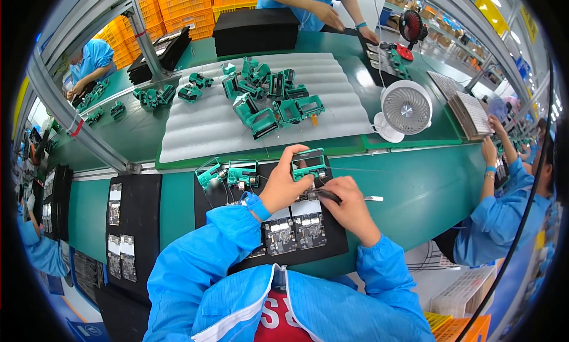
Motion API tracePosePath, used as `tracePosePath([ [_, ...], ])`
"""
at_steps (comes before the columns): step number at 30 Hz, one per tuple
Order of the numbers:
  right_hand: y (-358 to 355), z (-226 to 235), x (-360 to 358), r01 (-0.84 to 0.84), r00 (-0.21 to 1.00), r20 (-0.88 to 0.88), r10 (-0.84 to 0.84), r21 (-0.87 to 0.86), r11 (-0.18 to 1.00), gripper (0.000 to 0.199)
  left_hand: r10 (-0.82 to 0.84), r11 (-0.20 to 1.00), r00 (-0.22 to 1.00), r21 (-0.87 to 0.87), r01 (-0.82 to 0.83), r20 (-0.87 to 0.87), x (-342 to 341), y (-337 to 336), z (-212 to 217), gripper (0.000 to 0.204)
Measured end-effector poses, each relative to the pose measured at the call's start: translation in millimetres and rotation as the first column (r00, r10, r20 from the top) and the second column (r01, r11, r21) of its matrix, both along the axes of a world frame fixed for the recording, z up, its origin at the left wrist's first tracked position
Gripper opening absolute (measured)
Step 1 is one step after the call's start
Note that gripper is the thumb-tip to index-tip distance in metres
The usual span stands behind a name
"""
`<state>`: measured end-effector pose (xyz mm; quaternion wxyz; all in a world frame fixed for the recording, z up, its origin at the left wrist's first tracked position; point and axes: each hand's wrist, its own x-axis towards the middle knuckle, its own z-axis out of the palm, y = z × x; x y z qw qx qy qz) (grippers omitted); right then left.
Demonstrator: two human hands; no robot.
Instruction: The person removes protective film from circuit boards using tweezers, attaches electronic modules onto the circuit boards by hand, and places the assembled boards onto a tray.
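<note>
My left hand grips a small green plastic frame part and holds it upright over a black tray. My right hand is closed on a thin dark tool whose tip sits under the green part; a silver piece sticks out to its right. Two more green parts with thin wires lie on the tray to the left of my left hand. Dark circuit boards lie in the tray just below my hands.
Several green parts lie piled on a white ribbed mat beyond the tray. A white desk fan stands at the right. Black trays with boards sit left. Other people in blue work at the far side, left and right.
</note>
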<state>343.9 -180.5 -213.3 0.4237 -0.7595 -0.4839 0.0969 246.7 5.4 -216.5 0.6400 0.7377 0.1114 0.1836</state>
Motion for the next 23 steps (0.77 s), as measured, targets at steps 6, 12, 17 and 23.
tracePosePath([
  [6,-14,-3,-15,0.083,0.898,0.429,-0.098,0.054,0.995,0.025,0.003,0.983,1.000,0.183,0.002,-0.025,-12,4,-15,0.063],
  [12,-24,-15,-53,-0.195,0.957,0.226,0.182,0.036,0.980,0.034,0.029,0.969,0.997,0.242,-0.044,0.066,-11,5,-30,0.066],
  [17,-21,-21,-55,-0.193,0.963,0.198,0.183,0.035,0.981,0.034,0.020,0.939,0.997,0.341,-0.042,0.070,-13,5,-28,0.068],
  [23,-20,-21,-54,-0.193,0.966,0.182,0.185,0.027,0.981,0.035,0.000,0.970,1.000,0.241,0.002,-0.010,-15,6,-24,0.070],
])
